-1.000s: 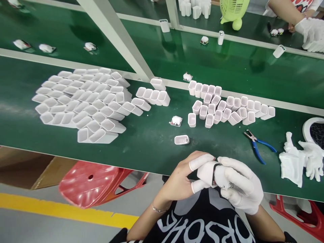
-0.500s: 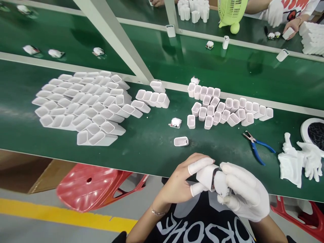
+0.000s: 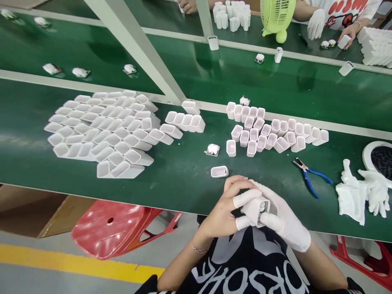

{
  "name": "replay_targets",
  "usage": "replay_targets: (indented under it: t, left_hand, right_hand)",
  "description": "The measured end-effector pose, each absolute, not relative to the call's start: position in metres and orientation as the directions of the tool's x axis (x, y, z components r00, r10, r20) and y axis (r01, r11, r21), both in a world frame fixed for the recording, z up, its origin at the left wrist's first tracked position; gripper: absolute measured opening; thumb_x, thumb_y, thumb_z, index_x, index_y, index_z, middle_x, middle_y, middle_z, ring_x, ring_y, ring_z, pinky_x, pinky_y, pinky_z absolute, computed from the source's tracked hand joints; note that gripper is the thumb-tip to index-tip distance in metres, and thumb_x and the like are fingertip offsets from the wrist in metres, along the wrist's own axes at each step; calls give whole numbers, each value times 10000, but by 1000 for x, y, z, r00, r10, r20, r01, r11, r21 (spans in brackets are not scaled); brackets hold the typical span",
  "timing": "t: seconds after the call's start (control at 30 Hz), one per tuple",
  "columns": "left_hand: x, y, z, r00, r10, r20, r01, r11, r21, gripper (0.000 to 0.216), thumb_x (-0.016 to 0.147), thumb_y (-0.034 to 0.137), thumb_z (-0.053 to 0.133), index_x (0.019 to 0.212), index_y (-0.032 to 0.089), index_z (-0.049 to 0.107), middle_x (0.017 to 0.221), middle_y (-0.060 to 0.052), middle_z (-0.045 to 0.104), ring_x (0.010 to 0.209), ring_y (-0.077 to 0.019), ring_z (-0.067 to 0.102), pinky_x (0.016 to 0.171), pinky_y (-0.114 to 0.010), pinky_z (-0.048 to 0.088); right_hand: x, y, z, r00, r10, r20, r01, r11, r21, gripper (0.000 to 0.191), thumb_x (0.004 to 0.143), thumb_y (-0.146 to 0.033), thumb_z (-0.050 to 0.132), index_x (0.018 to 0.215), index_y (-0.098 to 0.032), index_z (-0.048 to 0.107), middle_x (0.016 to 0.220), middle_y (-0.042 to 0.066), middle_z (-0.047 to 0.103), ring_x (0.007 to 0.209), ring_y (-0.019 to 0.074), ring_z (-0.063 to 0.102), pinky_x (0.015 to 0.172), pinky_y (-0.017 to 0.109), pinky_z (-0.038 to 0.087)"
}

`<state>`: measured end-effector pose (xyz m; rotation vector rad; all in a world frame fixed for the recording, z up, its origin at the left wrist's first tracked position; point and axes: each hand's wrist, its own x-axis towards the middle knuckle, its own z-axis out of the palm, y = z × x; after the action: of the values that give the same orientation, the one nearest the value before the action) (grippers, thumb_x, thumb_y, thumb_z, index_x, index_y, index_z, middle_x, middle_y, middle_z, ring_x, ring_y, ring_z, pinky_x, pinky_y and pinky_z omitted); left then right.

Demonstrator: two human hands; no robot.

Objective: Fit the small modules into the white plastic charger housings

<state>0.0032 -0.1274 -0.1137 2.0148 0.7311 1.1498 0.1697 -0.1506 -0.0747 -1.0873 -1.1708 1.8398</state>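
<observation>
Close to my body I hold a white plastic casing (image 3: 253, 212) with both hands. My left hand (image 3: 225, 210), bare except for white covers on two fingers, is closed around its left side. My right hand (image 3: 283, 218), in a white glove, grips its other side, with the thumb at the open end. A circuit part shows inside that end. On the table beyond my hands lies an empty white casing (image 3: 219, 172). Behind it sits a loose circuit board with a white-wrapped part (image 3: 212, 150).
Many white casings (image 3: 101, 126) stand grouped at left, and more casings (image 3: 253, 134) at right. Blue-handled pliers (image 3: 309, 175), white gloves (image 3: 352, 196) and a round white dish (image 3: 367, 157) lie right. A green belt (image 3: 196, 65) carries parts; a co-worker's hands (image 3: 317, 24) are beyond it.
The white-wrapped part, sticking out of the casing before, now sits inside it. My right hand has moved left and turned round the casing. Parts on the belt have shifted right.
</observation>
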Motion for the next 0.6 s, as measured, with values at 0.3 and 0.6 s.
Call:
replay_targets:
  t: [0.3, 0.6]
  left_hand:
    - [-3, -117, -102, 536, 684, 495, 285, -699, 656, 278, 910, 324, 572, 1173, 243, 534, 1109, -93, 572, 1094, -250, 429, 946, -421, 396]
    - [3, -101, -77, 609, 557, 565, 404, -830, 384, 338, 880, 187, 577, 1206, 144, 499, 1068, -111, 671, 972, -240, 520, 829, -399, 338]
  right_hand:
    - [170, -131, -63, -527, 794, -302, -169, -447, -879, 493, 775, -291, 638, 1248, -232, 512, 747, -46, 471, 633, 108, 418, 622, 264, 426]
    - [175, -117, -53, -438, 864, -249, -44, -297, -954, 351, 752, -129, 571, 1089, -212, 519, 904, -6, 572, 773, 132, 547, 692, 280, 493]
